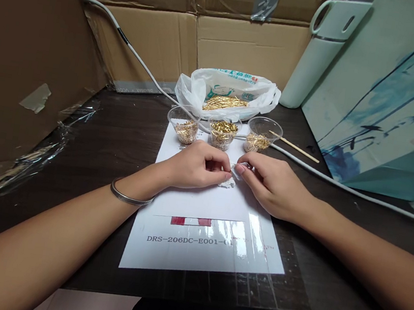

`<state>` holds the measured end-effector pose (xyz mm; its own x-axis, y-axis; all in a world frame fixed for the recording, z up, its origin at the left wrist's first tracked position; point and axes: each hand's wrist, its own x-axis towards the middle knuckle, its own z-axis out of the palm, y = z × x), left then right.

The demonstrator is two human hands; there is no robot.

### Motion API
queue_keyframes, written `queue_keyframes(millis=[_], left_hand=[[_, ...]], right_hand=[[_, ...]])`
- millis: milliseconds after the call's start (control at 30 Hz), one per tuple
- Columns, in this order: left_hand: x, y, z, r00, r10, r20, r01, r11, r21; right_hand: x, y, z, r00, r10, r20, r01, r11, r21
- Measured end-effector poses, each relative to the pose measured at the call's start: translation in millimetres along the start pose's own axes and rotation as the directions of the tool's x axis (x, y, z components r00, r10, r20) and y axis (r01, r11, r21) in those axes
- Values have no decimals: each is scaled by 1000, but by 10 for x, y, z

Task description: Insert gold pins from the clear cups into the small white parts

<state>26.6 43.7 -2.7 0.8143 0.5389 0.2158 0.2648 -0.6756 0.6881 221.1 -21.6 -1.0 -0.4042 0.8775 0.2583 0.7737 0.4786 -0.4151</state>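
My left hand (197, 166) and my right hand (268, 181) meet over a white printed sheet (200, 226) taped to the dark table (117, 137). Both hands are closed in a pinch on a small white crumpled piece (232, 175) between the fingertips; what it is I cannot make out. A metal bangle (127, 196) circles my left wrist. Just beyond the hands stand three clear plastic cups (223, 131) holding small gold metal pins.
A white plastic bag (227, 93) with more gold pins lies behind the cups. A wooden stick (295, 147) and a white cable (341, 184) cross the table on the right. A pale flask (321, 53) stands at the back right. Cardboard walls (150, 39) surround the table; crumpled clear film (16, 164) lies left.
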Motion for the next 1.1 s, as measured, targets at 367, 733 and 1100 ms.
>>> queue_keyframes(millis=[367,733,1100], left_hand=[[-2,-22,8,1000,6,-5,-6,1000,-19],[4,-30,9,999,-49,-5,49,996,-69],[12,-39,2,998,-54,-10,54,997,-48]], right_hand=[[8,-36,26,990,40,135,-24,993,-117],[63,-9,18,990,3,141,16,991,-130],[63,-4,44,993,6,122,12,990,-144]])
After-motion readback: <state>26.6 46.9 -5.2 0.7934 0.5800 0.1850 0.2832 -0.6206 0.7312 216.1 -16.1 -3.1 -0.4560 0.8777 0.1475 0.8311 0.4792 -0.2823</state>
